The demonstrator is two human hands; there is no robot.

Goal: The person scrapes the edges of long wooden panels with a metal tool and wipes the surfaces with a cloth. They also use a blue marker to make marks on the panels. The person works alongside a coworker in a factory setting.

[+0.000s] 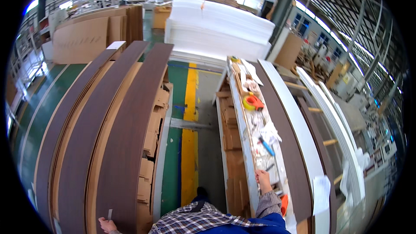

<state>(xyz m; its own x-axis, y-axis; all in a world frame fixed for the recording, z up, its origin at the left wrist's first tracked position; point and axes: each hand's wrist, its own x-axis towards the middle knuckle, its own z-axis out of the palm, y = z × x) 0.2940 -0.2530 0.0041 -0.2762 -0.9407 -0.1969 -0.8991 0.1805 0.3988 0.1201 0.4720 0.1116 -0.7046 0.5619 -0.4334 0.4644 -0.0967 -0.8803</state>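
Observation:
My left hand is over the near end of a long dark brown panel. Its fingers are closed, and a small pale strip stands out from them. At the left edge of a narrow white bench, my right hand is closed, and whatever its fingers hold is hidden. A small dark tool lies just beyond it. Farther along the bench are a blue-handled tool, crumpled white paper and a red-and-yellow tape roll.
More brown panels lie left, with cardboard pieces below. Right of the bench lie a white panel, a paper sheet and stacked white strips. Ahead stands a white sheet stack. A yellow floor stripe runs between.

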